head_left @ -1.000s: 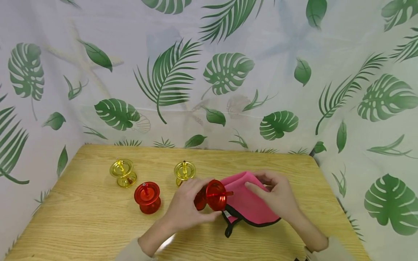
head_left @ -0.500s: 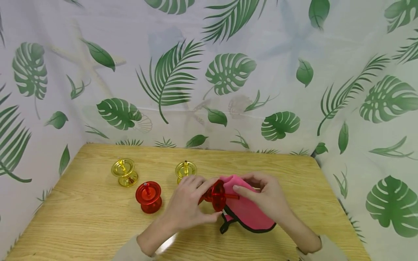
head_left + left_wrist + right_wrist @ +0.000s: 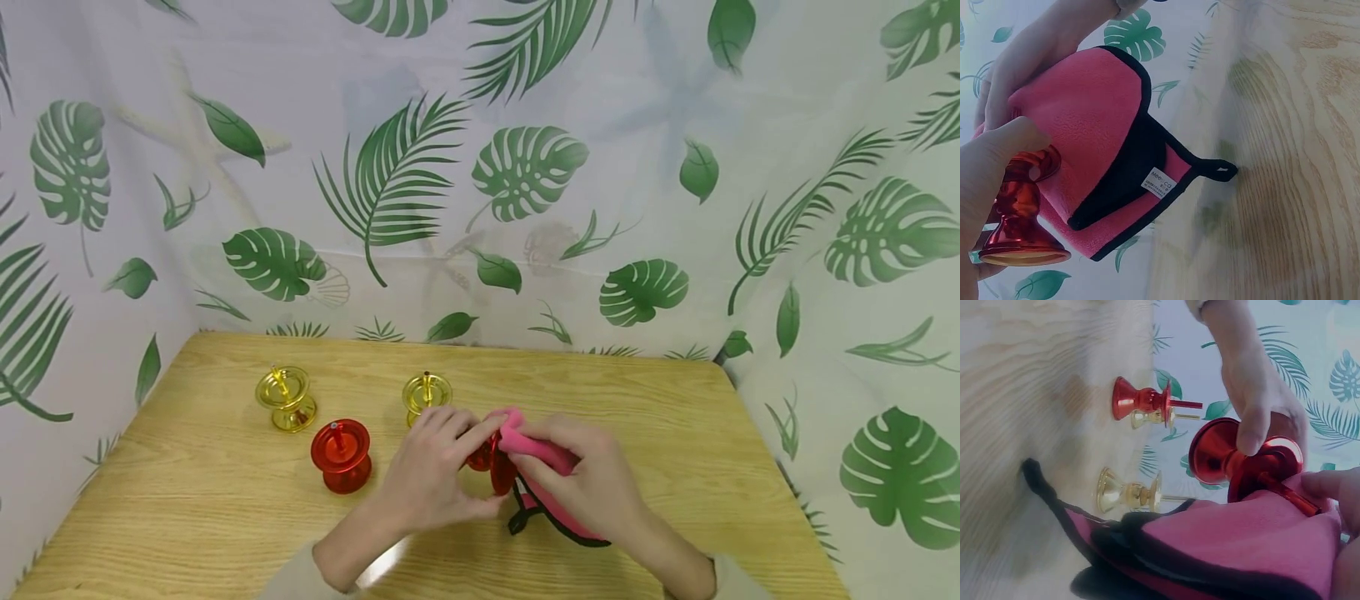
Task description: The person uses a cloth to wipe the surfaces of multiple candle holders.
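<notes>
My left hand point(image 3: 431, 475) grips a shiny red candle holder point(image 3: 504, 473) tipped on its side above the table, its dish facing right. Its flared base shows low in the left wrist view, and in the right wrist view a thin red tube point(image 3: 1294, 499) sticks out of the dish. My right hand point(image 3: 596, 479) pinches a pink cloth point(image 3: 540, 448) bunched over the dish and tube. The cloth's black-edged lower part hangs down, with a corner loop point(image 3: 1222, 169) and a white label point(image 3: 1159, 182).
Another red candle holder point(image 3: 341, 456) stands upright left of my hands. One gold candle holder point(image 3: 287, 400) is behind it at the left; a second gold candle holder point(image 3: 426, 392) stands just beyond my left hand. A leaf-printed curtain point(image 3: 450, 208) encloses the wooden table point(image 3: 187, 533).
My right hand has moved left with the cloth, which now covers the tube and part of the dish. The held candle holder has turned slightly; my left hand has hardly moved.
</notes>
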Action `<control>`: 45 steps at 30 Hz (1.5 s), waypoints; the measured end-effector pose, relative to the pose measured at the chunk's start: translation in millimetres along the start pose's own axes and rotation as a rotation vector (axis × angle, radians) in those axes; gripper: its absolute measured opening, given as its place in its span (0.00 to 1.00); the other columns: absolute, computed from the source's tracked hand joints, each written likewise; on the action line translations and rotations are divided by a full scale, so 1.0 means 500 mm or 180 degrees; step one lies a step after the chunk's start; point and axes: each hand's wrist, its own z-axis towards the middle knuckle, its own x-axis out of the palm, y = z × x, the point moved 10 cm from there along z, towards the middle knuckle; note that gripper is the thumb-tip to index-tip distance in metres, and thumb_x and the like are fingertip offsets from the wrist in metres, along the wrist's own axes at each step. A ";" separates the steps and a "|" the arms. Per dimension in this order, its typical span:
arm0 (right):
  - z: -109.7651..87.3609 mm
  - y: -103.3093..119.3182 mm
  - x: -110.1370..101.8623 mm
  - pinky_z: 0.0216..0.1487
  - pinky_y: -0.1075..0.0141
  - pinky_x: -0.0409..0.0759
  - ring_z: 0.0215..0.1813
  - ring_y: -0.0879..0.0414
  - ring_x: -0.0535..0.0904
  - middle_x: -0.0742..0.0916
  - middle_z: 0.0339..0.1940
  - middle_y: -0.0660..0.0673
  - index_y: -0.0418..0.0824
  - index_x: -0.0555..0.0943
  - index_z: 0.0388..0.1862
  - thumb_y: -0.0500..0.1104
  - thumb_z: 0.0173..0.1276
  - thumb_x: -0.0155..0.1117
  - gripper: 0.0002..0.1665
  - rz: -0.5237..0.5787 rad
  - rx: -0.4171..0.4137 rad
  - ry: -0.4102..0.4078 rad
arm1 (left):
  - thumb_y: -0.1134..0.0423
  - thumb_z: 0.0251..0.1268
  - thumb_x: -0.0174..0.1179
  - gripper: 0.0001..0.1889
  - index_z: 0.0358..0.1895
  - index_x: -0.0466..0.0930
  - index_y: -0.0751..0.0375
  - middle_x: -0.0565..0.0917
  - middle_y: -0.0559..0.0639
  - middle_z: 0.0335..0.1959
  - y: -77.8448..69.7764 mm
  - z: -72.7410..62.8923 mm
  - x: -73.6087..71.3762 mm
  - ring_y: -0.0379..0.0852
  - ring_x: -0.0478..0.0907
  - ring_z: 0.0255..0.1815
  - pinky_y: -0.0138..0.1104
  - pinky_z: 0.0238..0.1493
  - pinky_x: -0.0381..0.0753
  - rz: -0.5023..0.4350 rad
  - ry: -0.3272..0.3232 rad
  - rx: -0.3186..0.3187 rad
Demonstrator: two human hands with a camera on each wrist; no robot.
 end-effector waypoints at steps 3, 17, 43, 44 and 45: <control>-0.006 0.025 0.005 0.41 0.75 0.86 0.39 0.58 0.90 0.93 0.39 0.49 0.44 0.91 0.46 0.32 0.57 0.82 0.18 -0.0184 -0.0475 0.0030 | 0.39 0.33 0.85 0.46 0.64 0.84 0.51 0.84 0.43 0.40 -0.001 0.001 -0.004 0.42 0.81 0.44 0.40 0.56 0.83 -0.0027 0.0006 0.0029; -0.037 0.086 0.021 0.38 0.68 0.88 0.38 0.57 0.89 0.93 0.42 0.49 0.43 0.92 0.46 0.52 0.84 0.55 0.21 -0.1189 -0.1883 0.0105 | 0.39 0.30 0.85 0.44 0.60 0.85 0.50 0.83 0.40 0.39 -0.003 -0.002 -0.001 0.39 0.77 0.41 0.37 0.52 0.82 -0.0134 0.0150 0.0120; -0.033 0.054 -0.020 0.43 0.70 0.88 0.39 0.57 0.90 0.92 0.42 0.48 0.43 0.90 0.49 0.51 0.79 0.63 0.15 -0.0840 -0.1237 0.0301 | 0.38 0.36 0.83 0.43 0.63 0.84 0.49 0.86 0.41 0.41 -0.008 -0.006 -0.001 0.41 0.80 0.44 0.39 0.56 0.84 0.0089 0.0118 0.0130; -0.030 0.054 -0.014 0.43 0.69 0.89 0.39 0.57 0.90 0.92 0.42 0.47 0.43 0.90 0.49 0.48 0.77 0.68 0.12 -0.0856 -0.1224 0.0283 | 0.38 0.36 0.83 0.43 0.62 0.85 0.49 0.86 0.42 0.41 -0.011 -0.006 0.000 0.41 0.80 0.43 0.38 0.56 0.84 0.0081 0.0104 0.0151; -0.027 0.052 -0.007 0.43 0.69 0.89 0.39 0.57 0.90 0.92 0.42 0.48 0.43 0.91 0.49 0.45 0.73 0.72 0.11 -0.0856 -0.1190 0.0285 | 0.38 0.35 0.83 0.44 0.63 0.84 0.49 0.86 0.41 0.41 -0.013 -0.005 0.001 0.41 0.80 0.43 0.38 0.55 0.83 0.0077 0.0092 0.0167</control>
